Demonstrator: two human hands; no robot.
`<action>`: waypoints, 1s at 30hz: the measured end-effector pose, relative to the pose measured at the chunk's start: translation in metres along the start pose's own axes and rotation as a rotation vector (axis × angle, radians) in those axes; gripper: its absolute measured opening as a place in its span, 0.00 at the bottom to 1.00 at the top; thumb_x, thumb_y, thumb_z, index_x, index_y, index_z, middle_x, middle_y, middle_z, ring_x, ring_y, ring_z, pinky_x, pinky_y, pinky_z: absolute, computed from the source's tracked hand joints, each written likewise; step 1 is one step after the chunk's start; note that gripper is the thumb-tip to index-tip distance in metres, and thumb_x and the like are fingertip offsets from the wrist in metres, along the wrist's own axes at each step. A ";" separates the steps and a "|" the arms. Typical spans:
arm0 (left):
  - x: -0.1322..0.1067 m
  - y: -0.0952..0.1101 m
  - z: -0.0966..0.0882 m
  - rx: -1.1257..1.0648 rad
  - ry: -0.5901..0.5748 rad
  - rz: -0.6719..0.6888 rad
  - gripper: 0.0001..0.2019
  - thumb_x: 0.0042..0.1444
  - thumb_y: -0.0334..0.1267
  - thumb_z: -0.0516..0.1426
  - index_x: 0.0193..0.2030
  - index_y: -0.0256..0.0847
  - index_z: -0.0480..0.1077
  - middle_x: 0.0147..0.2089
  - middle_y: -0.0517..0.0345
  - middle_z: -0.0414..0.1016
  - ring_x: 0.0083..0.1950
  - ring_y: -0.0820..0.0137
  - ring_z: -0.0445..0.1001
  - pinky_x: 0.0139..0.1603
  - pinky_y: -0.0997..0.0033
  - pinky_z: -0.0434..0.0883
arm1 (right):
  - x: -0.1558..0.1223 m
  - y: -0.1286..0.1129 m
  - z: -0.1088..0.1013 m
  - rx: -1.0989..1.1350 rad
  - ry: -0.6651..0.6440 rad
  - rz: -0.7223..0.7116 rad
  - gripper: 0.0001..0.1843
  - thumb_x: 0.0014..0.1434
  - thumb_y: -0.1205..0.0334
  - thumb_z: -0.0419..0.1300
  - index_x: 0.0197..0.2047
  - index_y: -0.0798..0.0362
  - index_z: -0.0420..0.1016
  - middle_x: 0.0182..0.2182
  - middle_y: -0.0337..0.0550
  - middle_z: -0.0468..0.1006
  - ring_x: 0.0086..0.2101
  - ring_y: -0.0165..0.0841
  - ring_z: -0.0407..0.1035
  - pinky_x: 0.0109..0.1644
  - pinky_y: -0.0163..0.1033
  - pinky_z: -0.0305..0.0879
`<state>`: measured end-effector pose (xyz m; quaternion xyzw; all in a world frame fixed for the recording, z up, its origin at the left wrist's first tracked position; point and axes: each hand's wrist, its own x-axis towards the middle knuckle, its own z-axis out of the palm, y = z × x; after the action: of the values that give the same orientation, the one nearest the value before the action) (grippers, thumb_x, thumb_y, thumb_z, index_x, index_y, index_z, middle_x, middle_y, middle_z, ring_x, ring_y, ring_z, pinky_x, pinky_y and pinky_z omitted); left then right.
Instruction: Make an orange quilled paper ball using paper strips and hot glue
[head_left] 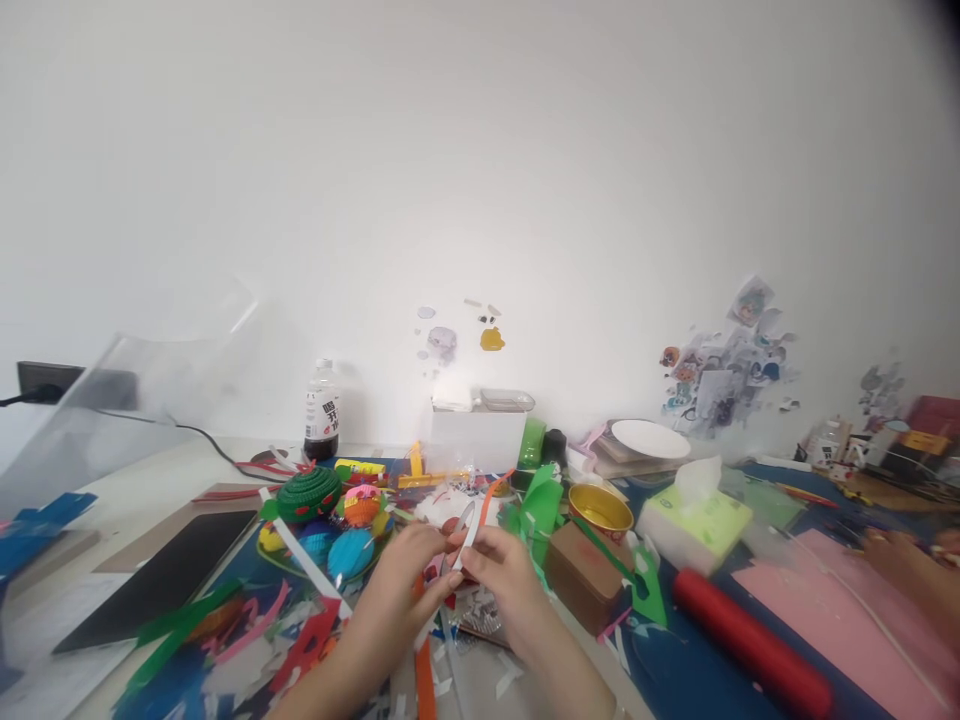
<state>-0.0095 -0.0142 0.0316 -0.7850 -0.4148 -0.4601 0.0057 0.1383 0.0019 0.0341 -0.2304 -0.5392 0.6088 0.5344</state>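
Observation:
My left hand (405, 582) and my right hand (508, 578) meet low in the middle of the view, fingertips almost touching. Between them they pinch a narrow white paper strip (470, 537), which stands up at a slant. An orange strip (491, 488) rises right beside it; whether the two are joined I cannot tell. Under the hands lie paper scraps (510, 675) and another orange strip (425, 680). Left of my left hand is a plate of crinkled paper pieces, among them a green dome (309, 494) and a blue round piece (351, 553).
A brown box (589, 570) with a gold tin (600, 510) stands right of my hands. Farther right are a tissue pack (697, 515), a red roll (750, 640) and another person's hand (911, 575). A bottle (322, 410) and a white box (476, 435) stand by the wall.

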 end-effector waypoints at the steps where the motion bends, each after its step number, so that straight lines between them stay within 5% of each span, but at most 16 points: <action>1: 0.001 -0.001 0.000 0.002 -0.017 0.025 0.10 0.53 0.41 0.55 0.40 0.44 0.71 0.39 0.52 0.77 0.44 0.63 0.72 0.45 0.63 0.70 | 0.000 0.000 0.000 0.011 -0.002 0.010 0.17 0.43 0.52 0.68 0.33 0.57 0.77 0.25 0.42 0.76 0.25 0.31 0.69 0.30 0.35 0.65; 7: 0.004 -0.008 -0.002 0.006 -0.076 0.172 0.06 0.53 0.38 0.55 0.33 0.43 0.73 0.34 0.55 0.79 0.42 0.64 0.73 0.44 0.64 0.70 | 0.000 -0.007 -0.002 0.170 0.025 0.004 0.14 0.44 0.55 0.68 0.31 0.57 0.76 0.24 0.42 0.76 0.25 0.30 0.68 0.31 0.36 0.64; 12: 0.004 -0.016 0.002 -0.035 -0.069 0.280 0.10 0.56 0.31 0.52 0.41 0.43 0.72 0.37 0.55 0.79 0.42 0.68 0.74 0.45 0.67 0.69 | 0.002 -0.013 -0.007 0.323 0.031 -0.019 0.11 0.47 0.58 0.66 0.32 0.56 0.76 0.28 0.42 0.76 0.30 0.31 0.69 0.38 0.37 0.65; 21: 0.003 -0.017 0.006 -0.110 -0.067 0.362 0.13 0.57 0.29 0.50 0.46 0.42 0.70 0.37 0.53 0.78 0.40 0.70 0.73 0.42 0.71 0.71 | 0.006 -0.006 -0.013 0.496 0.023 0.016 0.07 0.48 0.62 0.65 0.28 0.57 0.76 0.22 0.39 0.73 0.26 0.29 0.66 0.34 0.36 0.65; 30: 0.002 -0.009 -0.002 -0.121 -0.102 0.258 0.13 0.54 0.46 0.53 0.41 0.42 0.71 0.35 0.53 0.78 0.40 0.65 0.72 0.45 0.63 0.70 | 0.006 -0.003 -0.010 0.362 0.027 0.016 0.12 0.50 0.56 0.64 0.35 0.57 0.76 0.31 0.46 0.77 0.32 0.34 0.69 0.40 0.41 0.65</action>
<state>-0.0158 -0.0077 0.0310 -0.8530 -0.2818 -0.4393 -0.0037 0.1459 0.0108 0.0354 -0.1431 -0.4116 0.6970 0.5694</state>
